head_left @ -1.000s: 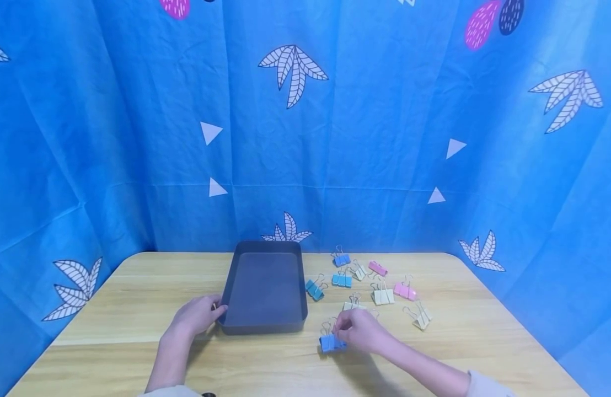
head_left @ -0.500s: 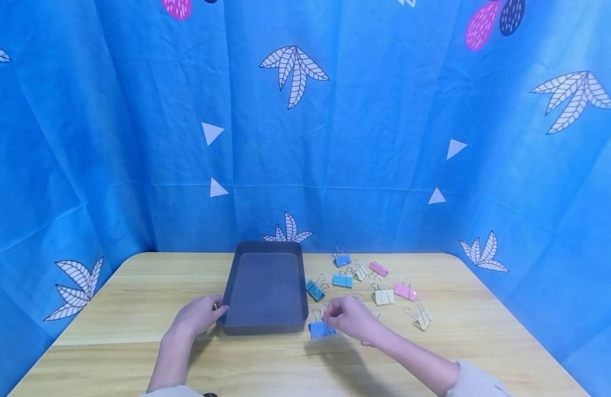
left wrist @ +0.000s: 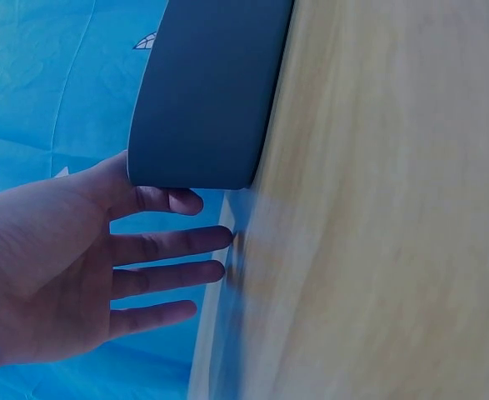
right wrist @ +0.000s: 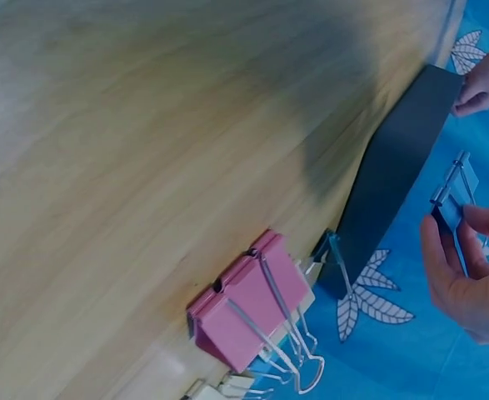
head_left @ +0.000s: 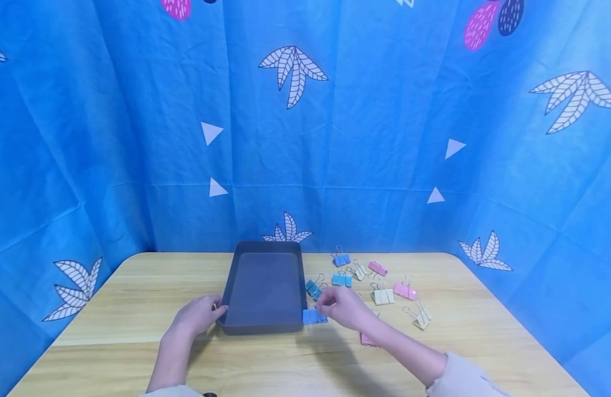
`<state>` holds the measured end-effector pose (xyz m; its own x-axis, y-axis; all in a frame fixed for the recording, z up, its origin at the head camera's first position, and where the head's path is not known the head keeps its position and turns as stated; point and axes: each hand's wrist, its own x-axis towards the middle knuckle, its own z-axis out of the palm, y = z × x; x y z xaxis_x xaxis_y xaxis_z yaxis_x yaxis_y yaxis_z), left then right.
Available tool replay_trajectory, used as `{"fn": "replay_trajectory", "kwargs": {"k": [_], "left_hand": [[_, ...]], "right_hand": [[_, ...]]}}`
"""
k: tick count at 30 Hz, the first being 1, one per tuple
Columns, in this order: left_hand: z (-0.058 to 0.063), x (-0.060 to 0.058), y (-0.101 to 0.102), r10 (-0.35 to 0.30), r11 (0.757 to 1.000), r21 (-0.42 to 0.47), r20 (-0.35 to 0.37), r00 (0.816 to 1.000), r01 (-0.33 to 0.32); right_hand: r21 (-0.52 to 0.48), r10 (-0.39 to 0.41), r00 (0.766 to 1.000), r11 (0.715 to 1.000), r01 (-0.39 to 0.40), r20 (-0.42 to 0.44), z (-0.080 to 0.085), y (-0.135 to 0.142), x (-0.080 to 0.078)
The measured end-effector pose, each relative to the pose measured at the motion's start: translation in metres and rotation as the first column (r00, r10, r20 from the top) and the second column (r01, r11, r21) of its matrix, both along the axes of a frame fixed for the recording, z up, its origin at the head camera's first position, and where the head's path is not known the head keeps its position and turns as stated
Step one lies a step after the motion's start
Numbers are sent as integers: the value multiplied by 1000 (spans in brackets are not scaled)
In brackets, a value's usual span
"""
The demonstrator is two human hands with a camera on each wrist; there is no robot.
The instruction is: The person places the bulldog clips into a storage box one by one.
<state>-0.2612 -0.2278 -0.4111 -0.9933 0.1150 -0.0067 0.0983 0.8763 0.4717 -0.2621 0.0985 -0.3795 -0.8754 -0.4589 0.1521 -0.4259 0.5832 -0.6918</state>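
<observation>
Left hand (head_left: 198, 315) pinches the dark tray (head_left: 263, 330) at its near left corner, remaining fingers spread apart, presumably to steady it; right hand (head_left: 346, 307) has thumb and fingers clamped on a blue clip (head_left: 313, 316), held above the table (head_left: 161, 275) beside the tray's right wall; the end grip apparently leaves its far end unobstructed.

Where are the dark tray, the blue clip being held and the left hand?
Dark tray (head_left: 267, 289): head view, its bare floor.
Held blue clip (head_left: 311, 317): head view, its blue body.
Left hand (head_left: 198, 314): head view, its back.
</observation>
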Motion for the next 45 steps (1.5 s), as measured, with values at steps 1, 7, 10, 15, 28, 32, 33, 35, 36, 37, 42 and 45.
{"fn": "replay_trajectory", "kwargs": {"k": [1, 7, 10, 15, 28, 32, 33, 35, 36, 37, 42, 45], "left_hand": [[0, 0, 0, -1, 1000, -1, -1, 1000, 1], [-1, 0, -1, -1, 1000, -3, -7, 1000, 1], [-1, 0, -1, 4, 1000, -1, -2, 1000, -4], [0, 0, -2, 12, 1000, 2, 7, 1000, -12], [0, 1, -3, 5, 1000, 4, -5, 1000, -5], [-1, 1, -2, 2, 1000, 4, -15, 1000, -2], [-1, 1, -1, 0, 1000, 4, -16, 1000, 1], [0, 1, -1, 1, 1000, 7, -12, 1000, -1], [0, 1, -1, 2, 1000, 7, -11, 1000, -2], [0, 1, 0, 3, 1000, 7, -8, 1000, -3], [0, 0, 0, 2, 1000, 9, -9, 1000, -2], [0, 0, 0, 3, 1000, 12, -12, 1000, -3]], "right_hand": [[3, 0, 1000, 1000, 0, -7, 0, -1, -1], [-13, -17, 1000, 1000, 17, -13, 0, -11, -6], [-18, -30, 1000, 999, 29, -9, -1, -16, -10], [2, -47, 999, 999, 47, -14, 0, -25, -16], [4, -67, 998, 998, 67, 6, -2, -48, -25], [33, -94, 995, 995, 94, -16, -6, -52, -27], [38, -100, 995, 994, 100, -16, -8, -54, -27], [44, -109, 994, 993, 109, -11, -9, -57, -26], [47, -110, 994, 993, 111, -10, -10, -58, -25], [50, -112, 994, 992, 113, -12, -11, -60, -25], [96, -112, 993, 989, 116, -43, -14, -68, -23], [144, -109, 992, 983, 118, -69, -16, -72, -23]]}}
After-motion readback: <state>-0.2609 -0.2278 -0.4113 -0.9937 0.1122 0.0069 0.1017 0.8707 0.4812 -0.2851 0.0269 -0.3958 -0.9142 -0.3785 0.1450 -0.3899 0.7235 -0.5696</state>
